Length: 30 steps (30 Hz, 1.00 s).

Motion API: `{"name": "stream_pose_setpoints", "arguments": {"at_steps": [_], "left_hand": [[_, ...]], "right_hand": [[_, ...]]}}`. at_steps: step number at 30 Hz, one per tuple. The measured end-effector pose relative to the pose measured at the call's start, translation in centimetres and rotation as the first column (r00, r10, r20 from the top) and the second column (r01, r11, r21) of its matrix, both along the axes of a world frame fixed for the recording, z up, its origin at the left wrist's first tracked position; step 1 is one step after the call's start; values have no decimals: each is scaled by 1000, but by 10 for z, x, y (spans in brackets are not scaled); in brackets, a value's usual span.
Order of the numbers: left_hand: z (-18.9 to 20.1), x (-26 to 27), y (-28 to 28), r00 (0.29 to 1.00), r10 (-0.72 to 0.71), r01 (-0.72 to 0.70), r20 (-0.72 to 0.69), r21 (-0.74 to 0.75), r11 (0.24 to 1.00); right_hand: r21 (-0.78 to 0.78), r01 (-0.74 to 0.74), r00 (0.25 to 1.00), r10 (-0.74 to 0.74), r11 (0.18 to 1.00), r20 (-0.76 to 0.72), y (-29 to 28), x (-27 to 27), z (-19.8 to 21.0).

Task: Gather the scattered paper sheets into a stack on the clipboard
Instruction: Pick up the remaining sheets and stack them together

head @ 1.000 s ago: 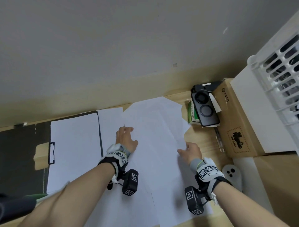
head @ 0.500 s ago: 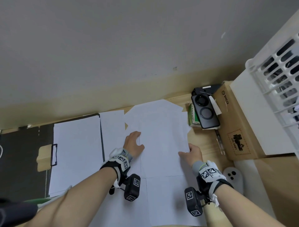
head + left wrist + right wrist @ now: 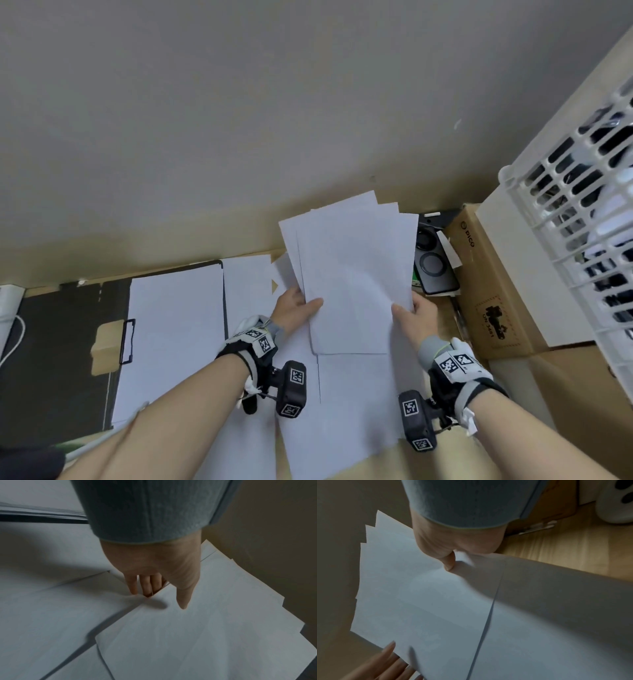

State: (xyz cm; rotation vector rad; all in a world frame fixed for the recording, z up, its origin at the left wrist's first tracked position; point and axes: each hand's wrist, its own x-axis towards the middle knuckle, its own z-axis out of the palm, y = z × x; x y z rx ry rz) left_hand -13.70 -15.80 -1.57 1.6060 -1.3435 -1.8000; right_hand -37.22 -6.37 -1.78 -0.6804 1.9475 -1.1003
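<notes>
Both hands hold a fanned bundle of several white sheets (image 3: 352, 274) raised off the desk, its top edges tilted toward the wall. My left hand (image 3: 301, 305) pinches the bundle's left edge, thumb on top and fingers beneath, as the left wrist view shows (image 3: 163, 597). The right edge is pinched by my right hand (image 3: 407, 313), its thumb (image 3: 448, 563) pressed on the top sheet. To the left lies the black clipboard (image 3: 224, 301) with its clip (image 3: 127, 341) and a white sheet (image 3: 171, 335) on it. More loose sheets (image 3: 342, 411) lie on the desk under the bundle.
A brown cardboard box (image 3: 489, 291) and a black device (image 3: 435, 270) stand right of the bundle. A white slotted basket (image 3: 582, 205) rises at the far right. A white controller (image 3: 616, 500) sits near my right wrist. The wall is close behind the desk.
Earlier both hands lay flat on the sheets and slid them together on the desk. Now they grip the gathered bundle and have lifted it up, tilted toward the wall.
</notes>
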Motion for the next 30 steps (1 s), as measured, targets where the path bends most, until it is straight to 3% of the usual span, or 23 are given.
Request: {"name": "stream_pose_setpoints", "arguments": {"at_steps": [3, 6, 12, 17, 22, 30], "left_hand": [[15, 1, -6, 992, 96, -101, -78, -58, 993], [25, 11, -13, 986, 158, -163, -51, -120, 979], [28, 36, -13, 980, 192, -196, -49, -98, 976], [38, 47, -7, 964, 252, -261, -90, -108, 959], [61, 50, -9, 972, 154, -179, -179, -131, 975], [125, 43, -50, 971, 143, -217, -192, -456, 863]], "right_hand": [[-49, -16, 1000, 16, 999, 3, -11, 1, 20], [-57, -37, 999, 36, 998, -19, -15, 3, 24], [-53, -55, 992, 61, 997, 112, -8, 20, 26], [38, -116, 987, 111, 992, 117, -7, 32, 18], [-11, -78, 992, 78, 997, 96, -17, 35, 24], [-249, -39, 987, 76, 968, 141, -62, 41, 82]]}}
